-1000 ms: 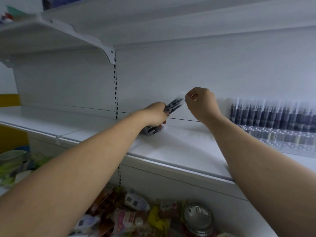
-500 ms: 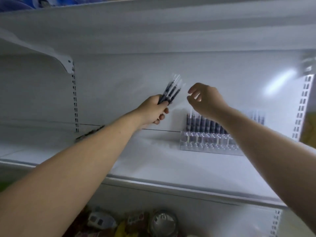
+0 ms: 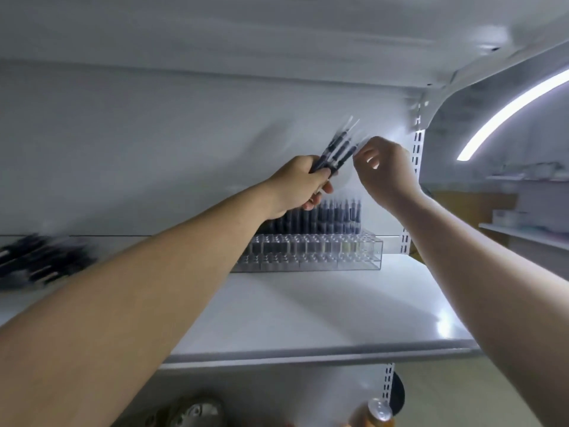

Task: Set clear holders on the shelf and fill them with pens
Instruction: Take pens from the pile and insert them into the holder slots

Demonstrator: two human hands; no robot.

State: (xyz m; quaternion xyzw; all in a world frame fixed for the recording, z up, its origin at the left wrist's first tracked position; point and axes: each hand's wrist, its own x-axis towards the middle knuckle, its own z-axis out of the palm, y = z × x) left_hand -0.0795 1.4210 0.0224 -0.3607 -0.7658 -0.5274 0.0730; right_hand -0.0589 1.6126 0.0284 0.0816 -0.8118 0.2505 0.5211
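My left hand [image 3: 300, 184] grips a bundle of dark pens [image 3: 335, 151] with clear caps, tips pointing up and to the right, above the shelf. My right hand [image 3: 385, 169] is raised beside the bundle, fingertips pinching at the tip of one pen; the view is blurred there. Below both hands a clear holder [image 3: 308, 252] stands at the back of the white shelf [image 3: 308, 309], with a row of dark pens [image 3: 335, 217] upright in its rear slots. A blurred pile of loose dark pens [image 3: 43, 260] lies on the shelf at far left.
The shelf above [image 3: 277, 41] hangs close over my hands. A slotted upright [image 3: 414, 186] marks the shelf's right end, with a curved light strip [image 3: 508, 109] beyond it. Cans and packaged goods [image 3: 377, 411] sit below the shelf's front edge.
The view has swung right, so the holder now sits centred under my hands. My left hand lifted the pen bundle from the shelf, and my right hand closed in on a pen tip.
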